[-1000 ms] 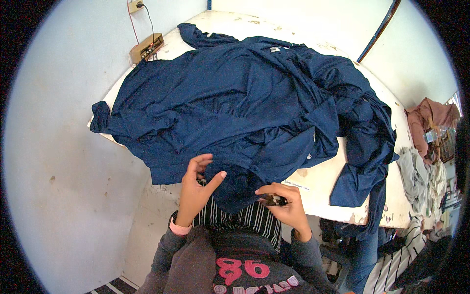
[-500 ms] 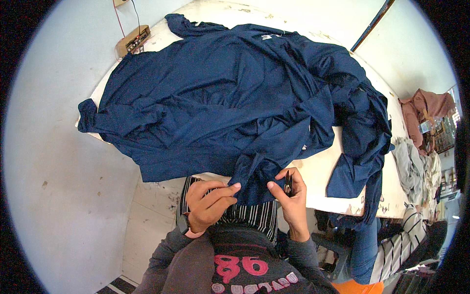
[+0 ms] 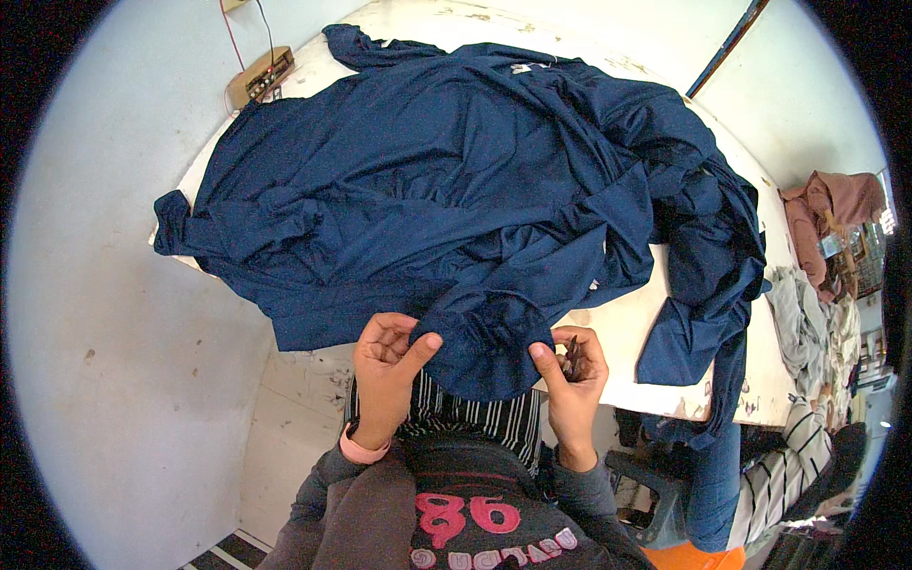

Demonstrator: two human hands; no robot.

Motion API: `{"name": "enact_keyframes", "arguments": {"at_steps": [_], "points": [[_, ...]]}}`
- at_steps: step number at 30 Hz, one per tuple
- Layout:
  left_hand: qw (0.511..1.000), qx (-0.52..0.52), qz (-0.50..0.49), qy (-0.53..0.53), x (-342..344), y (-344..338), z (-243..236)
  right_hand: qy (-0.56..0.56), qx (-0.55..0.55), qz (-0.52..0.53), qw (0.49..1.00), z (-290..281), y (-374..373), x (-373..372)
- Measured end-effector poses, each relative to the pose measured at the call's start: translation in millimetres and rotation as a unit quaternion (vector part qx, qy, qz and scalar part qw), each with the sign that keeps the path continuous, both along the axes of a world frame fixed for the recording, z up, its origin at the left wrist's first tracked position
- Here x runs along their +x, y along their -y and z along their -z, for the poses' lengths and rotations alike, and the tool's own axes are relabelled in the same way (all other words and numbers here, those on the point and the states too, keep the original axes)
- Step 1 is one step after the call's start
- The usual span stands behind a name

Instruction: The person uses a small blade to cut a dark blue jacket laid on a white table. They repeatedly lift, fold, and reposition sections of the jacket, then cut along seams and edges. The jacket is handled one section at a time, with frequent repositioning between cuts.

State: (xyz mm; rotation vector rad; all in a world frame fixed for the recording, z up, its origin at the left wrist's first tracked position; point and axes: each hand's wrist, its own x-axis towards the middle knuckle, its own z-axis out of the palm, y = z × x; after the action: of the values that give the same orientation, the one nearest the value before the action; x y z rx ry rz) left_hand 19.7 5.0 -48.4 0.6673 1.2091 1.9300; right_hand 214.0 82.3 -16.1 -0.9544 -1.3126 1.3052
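A navy blue garment [image 3: 408, 142] with long sleeves lies rumpled across the table, its near part hanging over the front edge. Between my hands, one end of it, which looks like a sleeve cuff [image 3: 483, 351], is spread into a rounded opening. My left hand [image 3: 385, 370] pinches the left rim of this end between thumb and fingers. On the opposite rim, my right hand [image 3: 576, 385] grips the cloth with its thumb in front. Small dark thread snips [image 3: 572, 356] are tucked in the right palm, partly hidden by the fingers.
The white table [image 3: 622, 347] has worn, stained edges. A small brown box [image 3: 261, 76] with wires sits at the back left by the wall. To the right are piled pinkish-brown cloth [image 3: 826, 209] and pale cloth [image 3: 796, 318], and another person's striped sleeve [image 3: 774, 484].
My left hand has turned and shifted its hold on the cuff. The cuff has gone from a flat, hanging fold to a rounded, spread opening. The snips remain in my right hand.
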Motion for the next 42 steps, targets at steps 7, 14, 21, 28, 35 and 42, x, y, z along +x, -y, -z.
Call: {"name": "enact_keyframes", "arguments": {"at_steps": [7, 14, 21, 28, 35, 42], "points": [[0.997, -0.016, 0.065, 0.049, 3, 3, -11, 0.008, 0.018, -0.008, 1.0, 1, 2, -3], [0.996, -0.046, 0.072, 0.027, 1, 4, -1, 0.004, 0.024, -0.012, 1.0, 3, 4, -2], [0.995, -0.062, 0.079, 0.027, -4, 5, 6, 0.027, 0.026, 0.003, 0.999, 2, 5, -2], [0.987, -0.057, 0.101, 0.112, 1, 2, 1, 0.294, 0.362, 0.072, 0.882, 4, 1, -10], [0.982, -0.032, 0.134, 0.132, 9, 2, -5, 0.255, 0.358, 0.011, 0.898, -6, -1, -23], [0.981, -0.016, 0.121, 0.148, 9, 1, -12, 0.254, 0.27, 0.061, 0.927, -8, 0, -25]]}}
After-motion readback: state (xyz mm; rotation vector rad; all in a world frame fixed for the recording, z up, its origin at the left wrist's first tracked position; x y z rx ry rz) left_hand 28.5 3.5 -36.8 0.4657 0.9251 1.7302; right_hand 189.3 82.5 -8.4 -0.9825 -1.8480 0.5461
